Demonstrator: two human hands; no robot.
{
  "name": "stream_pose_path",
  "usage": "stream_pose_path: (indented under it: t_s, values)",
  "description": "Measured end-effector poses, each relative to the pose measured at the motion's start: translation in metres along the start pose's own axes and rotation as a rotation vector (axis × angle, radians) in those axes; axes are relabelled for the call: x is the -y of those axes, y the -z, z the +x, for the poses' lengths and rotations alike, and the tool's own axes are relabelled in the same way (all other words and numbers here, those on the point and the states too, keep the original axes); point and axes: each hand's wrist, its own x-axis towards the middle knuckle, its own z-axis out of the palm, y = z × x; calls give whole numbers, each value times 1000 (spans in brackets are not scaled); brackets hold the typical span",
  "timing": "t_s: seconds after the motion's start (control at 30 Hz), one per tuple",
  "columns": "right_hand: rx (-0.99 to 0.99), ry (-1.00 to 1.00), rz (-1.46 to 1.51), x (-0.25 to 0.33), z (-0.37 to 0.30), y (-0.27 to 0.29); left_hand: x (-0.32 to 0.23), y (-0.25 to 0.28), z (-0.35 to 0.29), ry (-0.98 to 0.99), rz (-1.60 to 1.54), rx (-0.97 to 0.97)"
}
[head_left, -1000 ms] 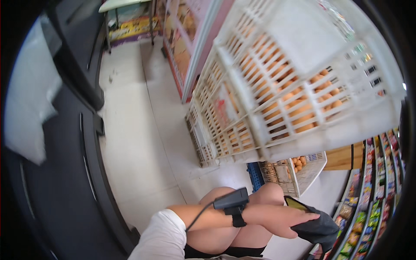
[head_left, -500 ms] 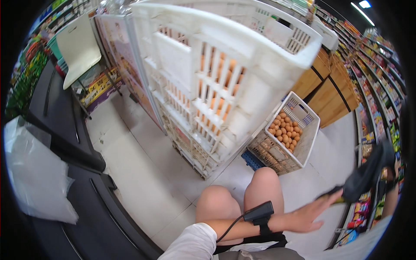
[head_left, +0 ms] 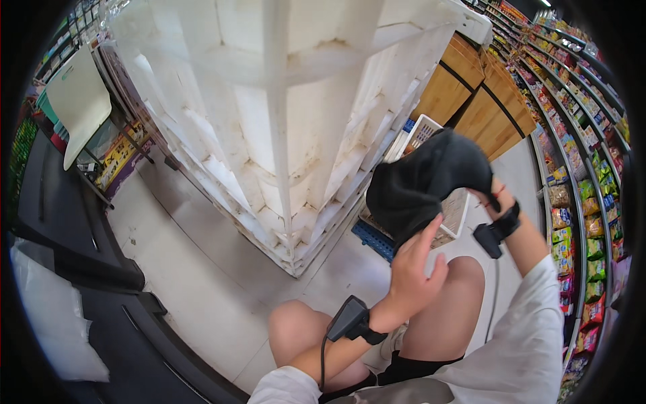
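Observation:
A black cloth cap is held up in front of me, right of the middle. My right hand grips its right side, the fingers mostly hidden behind the fabric. Below the cap is my left hand, its fingers stretched upward and the thumb apart. Its fingertips are at the cap's lower edge and seem to touch it. Behind the cap a white plastic crate shows only in part, and its contents are hidden. Both wrists carry black strapped devices.
Close ahead towers a stack of dirty white plastic crates. A blue plastic piece lies on the floor by it. Wooden boxes stand behind, snack shelves at right. At left are a black counter, a plastic bag and a pale chair.
The cap has come from the far right to in front of my knees, in my right hand. My left hand has risen toward it. The view has shifted closer to the crate stack; the eggs are now hidden.

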Motion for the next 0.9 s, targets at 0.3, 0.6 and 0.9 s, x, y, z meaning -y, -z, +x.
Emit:
stream_pose_path:
  t_s: [0.3, 0.6, 0.9]
  values:
    - [134, 488, -972, -158, 50, -111, 77, 23, -21, 559, 48, -327]
    - [-108, 689, -1568, -89, 45, -159, 126, 32, -13, 701, -41, -377]
    - [-239, 734, -1354, -138, 64, -167, 93, 27, 6, 823, -297, -447]
